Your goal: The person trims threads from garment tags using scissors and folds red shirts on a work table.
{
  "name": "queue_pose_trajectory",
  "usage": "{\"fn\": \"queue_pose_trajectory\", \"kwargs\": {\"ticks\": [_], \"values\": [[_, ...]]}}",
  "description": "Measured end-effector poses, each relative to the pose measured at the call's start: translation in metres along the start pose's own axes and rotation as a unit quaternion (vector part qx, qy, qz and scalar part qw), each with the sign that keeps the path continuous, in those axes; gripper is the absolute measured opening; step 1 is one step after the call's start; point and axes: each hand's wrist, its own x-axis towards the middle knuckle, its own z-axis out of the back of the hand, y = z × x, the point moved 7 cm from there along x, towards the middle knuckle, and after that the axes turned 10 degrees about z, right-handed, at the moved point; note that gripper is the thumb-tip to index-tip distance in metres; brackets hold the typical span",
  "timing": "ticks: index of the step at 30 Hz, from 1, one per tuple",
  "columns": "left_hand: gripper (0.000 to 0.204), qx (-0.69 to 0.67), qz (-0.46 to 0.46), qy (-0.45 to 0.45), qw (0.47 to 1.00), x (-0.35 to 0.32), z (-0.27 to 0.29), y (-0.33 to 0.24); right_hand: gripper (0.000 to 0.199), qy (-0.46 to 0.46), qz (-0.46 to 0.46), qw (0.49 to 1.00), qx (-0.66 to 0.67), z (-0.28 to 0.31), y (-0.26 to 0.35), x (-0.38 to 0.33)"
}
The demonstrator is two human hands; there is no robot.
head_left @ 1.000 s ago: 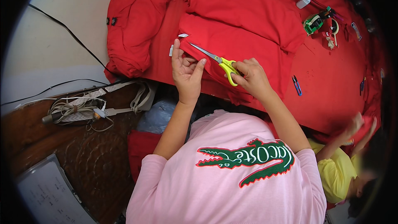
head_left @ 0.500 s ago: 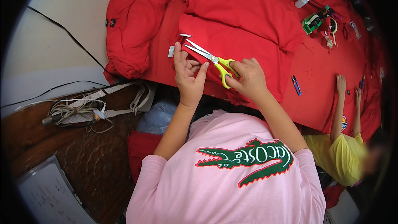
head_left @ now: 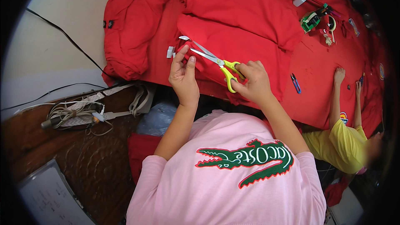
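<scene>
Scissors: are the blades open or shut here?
Open. The scissors in the right hand show two blades spread apart in a narrow V, tips near a white tag on the red cloth.

My right hand (head_left: 252,81) works yellow-handled scissors (head_left: 216,63), blades open at a white tag (head_left: 184,38) on the red garment (head_left: 233,46); my left hand (head_left: 184,77) pinches the fabric beside them.
</scene>
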Motion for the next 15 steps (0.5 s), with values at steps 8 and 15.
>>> {"fn": "queue_pose_trajectory", "kwargs": {"ticks": [8, 15], "values": [[0.062, -0.051, -0.034, 0.003, 0.998, 0.004, -0.011, -0.006, 0.033, -0.035, 0.039, 0.998, -0.027, -0.004, 0.008, 0.002], [0.079, -0.045, -0.030, -0.002, 0.999, 0.004, -0.010, -0.008, 0.030, -0.025, 0.050, 0.998, -0.039, -0.009, 0.006, 0.006]]}}
